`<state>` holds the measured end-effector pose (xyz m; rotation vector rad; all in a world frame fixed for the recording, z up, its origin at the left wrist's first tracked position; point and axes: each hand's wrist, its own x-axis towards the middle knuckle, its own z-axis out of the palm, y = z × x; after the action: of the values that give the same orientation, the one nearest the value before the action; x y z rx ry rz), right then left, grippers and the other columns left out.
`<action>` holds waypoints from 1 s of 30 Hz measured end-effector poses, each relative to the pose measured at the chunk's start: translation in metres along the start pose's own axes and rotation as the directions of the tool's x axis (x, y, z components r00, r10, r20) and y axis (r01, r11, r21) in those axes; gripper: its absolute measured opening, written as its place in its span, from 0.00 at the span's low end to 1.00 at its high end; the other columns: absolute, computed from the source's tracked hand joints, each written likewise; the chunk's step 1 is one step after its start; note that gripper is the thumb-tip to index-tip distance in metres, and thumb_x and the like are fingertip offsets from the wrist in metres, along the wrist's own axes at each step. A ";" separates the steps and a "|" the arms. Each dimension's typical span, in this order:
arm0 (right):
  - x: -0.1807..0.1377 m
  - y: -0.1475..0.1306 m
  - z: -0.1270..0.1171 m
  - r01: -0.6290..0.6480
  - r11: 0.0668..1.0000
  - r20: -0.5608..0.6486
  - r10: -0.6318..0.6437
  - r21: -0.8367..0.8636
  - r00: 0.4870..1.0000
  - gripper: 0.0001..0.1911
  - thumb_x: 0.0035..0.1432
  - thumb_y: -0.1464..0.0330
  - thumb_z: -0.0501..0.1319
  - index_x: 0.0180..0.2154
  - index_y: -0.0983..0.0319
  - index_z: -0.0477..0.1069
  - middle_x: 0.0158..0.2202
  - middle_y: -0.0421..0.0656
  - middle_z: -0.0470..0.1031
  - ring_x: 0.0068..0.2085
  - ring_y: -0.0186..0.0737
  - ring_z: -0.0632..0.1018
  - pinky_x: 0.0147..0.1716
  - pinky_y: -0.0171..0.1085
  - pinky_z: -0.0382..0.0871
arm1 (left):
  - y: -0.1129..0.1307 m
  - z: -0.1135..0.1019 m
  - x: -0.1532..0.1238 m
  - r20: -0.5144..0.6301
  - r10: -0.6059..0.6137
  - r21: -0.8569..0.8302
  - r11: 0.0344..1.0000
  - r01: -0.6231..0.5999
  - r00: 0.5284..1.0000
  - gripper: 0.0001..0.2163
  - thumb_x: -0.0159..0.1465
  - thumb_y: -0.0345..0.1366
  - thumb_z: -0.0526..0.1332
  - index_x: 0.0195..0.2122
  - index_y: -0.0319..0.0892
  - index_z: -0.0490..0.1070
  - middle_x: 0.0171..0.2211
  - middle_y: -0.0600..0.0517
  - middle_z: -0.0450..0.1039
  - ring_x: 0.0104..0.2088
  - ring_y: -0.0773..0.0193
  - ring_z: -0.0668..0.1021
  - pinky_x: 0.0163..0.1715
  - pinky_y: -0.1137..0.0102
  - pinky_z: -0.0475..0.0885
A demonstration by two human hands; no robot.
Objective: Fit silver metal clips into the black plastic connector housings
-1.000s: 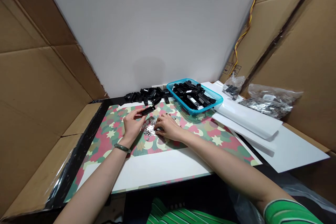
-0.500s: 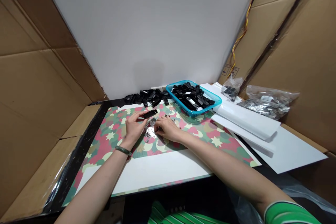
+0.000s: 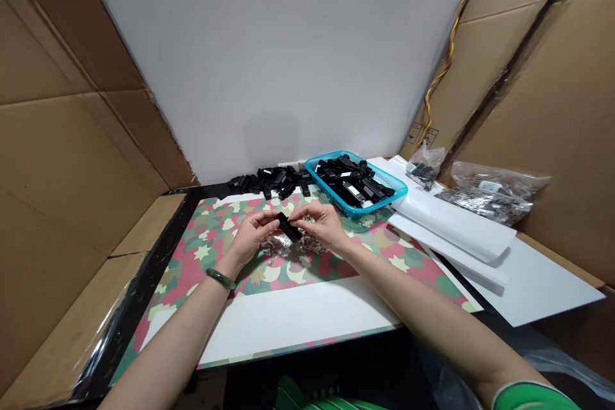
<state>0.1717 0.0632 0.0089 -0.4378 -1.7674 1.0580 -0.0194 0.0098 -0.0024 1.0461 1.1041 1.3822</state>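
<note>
Head view: 2 bare hands meet over the table, with 1 black part (image 3: pixel 290 230) between their fingertips. The left hand (image 3: pixel 250 236) pinches this part between thumb and fingers near its far end. The right hand (image 3: pixel 323 225) has thumb and forefinger brought close together against the part's upper side; whether they grip the part itself or some small piece, I cannot tell. Long, narrow and dark all over, the part is tilted, slanting from the left fingertips down towards the near side, below the right fingers. Its finer details are too small to make out.

Just under the fingers lie small silvery pieces (image 3: pixel 276 248), too many and too tiny to count, spread on 1 patterned sheet (image 3: pixel 202 237) of red, green and cream with stars and crescents. Beyond the fingertips is 1 pile of black parts (image 3: pixel 269 182), overlapping too much for a sure count. To the right of that pile, past the right fingers, stands 1 blue basket (image 3: pixel 356 211) filled with more black parts. Farther right of the fingers are 2 clear bags (image 3: pixel 492 195), both with contents. 1 dark bracelet (image 3: pixel 221 278) circles the wrist behind the left fingers.
</note>
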 end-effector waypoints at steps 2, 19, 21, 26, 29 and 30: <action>0.001 -0.003 -0.002 0.030 1.000 -0.022 -0.030 0.001 0.999 0.03 0.54 0.68 0.69 0.30 0.60 0.79 0.31 0.43 0.81 0.34 0.40 0.79 0.37 0.39 0.72 | 0.002 0.001 -0.002 0.066 -0.037 -0.048 0.998 0.041 0.997 0.18 0.48 0.42 0.76 0.37 0.40 0.80 0.37 0.46 0.79 0.35 0.59 0.80 0.36 0.67 0.75; -0.002 -0.001 0.001 0.244 0.951 0.011 -0.246 -0.193 0.969 0.05 0.57 0.73 0.66 0.28 0.61 0.76 0.29 0.42 0.78 0.34 0.39 0.76 0.38 0.39 0.69 | 0.000 0.002 -0.006 0.217 -0.103 -0.002 0.994 0.107 0.971 0.17 0.48 0.40 0.76 0.38 0.39 0.80 0.35 0.46 0.80 0.31 0.61 0.80 0.31 0.69 0.76; -0.002 0.000 0.001 0.260 0.932 0.015 -0.265 -0.251 0.964 0.06 0.57 0.73 0.66 0.27 0.61 0.75 0.29 0.42 0.78 0.34 0.39 0.76 0.39 0.40 0.68 | -0.001 0.001 -0.005 0.230 -0.101 0.021 0.995 0.099 0.968 0.16 0.49 0.39 0.76 0.38 0.39 0.80 0.34 0.46 0.81 0.29 0.62 0.80 0.30 0.69 0.75; -0.003 0.002 0.000 0.367 0.844 0.144 -0.338 -0.391 0.930 0.05 0.59 0.71 0.65 0.30 0.59 0.77 0.34 0.43 0.80 0.36 0.40 0.76 0.40 0.43 0.68 | -0.003 0.003 -0.006 0.234 -0.095 0.024 0.995 0.092 0.968 0.16 0.49 0.38 0.76 0.38 0.40 0.80 0.34 0.46 0.80 0.29 0.62 0.80 0.30 0.69 0.75; -0.003 -0.001 -0.002 0.471 0.773 0.242 -0.404 -0.425 0.882 0.07 0.62 0.73 0.61 0.38 0.58 0.77 0.42 0.45 0.81 0.39 0.41 0.77 0.40 0.44 0.70 | 0.000 0.005 -0.007 0.199 -0.076 -0.020 0.996 0.082 0.977 0.16 0.47 0.37 0.76 0.36 0.40 0.79 0.34 0.48 0.80 0.32 0.61 0.80 0.34 0.68 0.76; -0.004 -0.003 -0.002 0.488 0.761 0.244 -0.422 -0.429 0.873 0.10 0.62 0.73 0.59 0.41 0.58 0.77 0.44 0.46 0.80 0.41 0.42 0.77 0.41 0.44 0.70 | 0.001 0.005 -0.007 0.187 -0.067 -0.034 0.997 0.075 0.980 0.16 0.47 0.37 0.76 0.36 0.40 0.79 0.34 0.48 0.79 0.33 0.61 0.80 0.34 0.68 0.76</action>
<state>0.1758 0.0600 0.0092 -0.2071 -2.1180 0.2950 -0.0140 0.0028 -0.0002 1.0731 0.9631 1.2193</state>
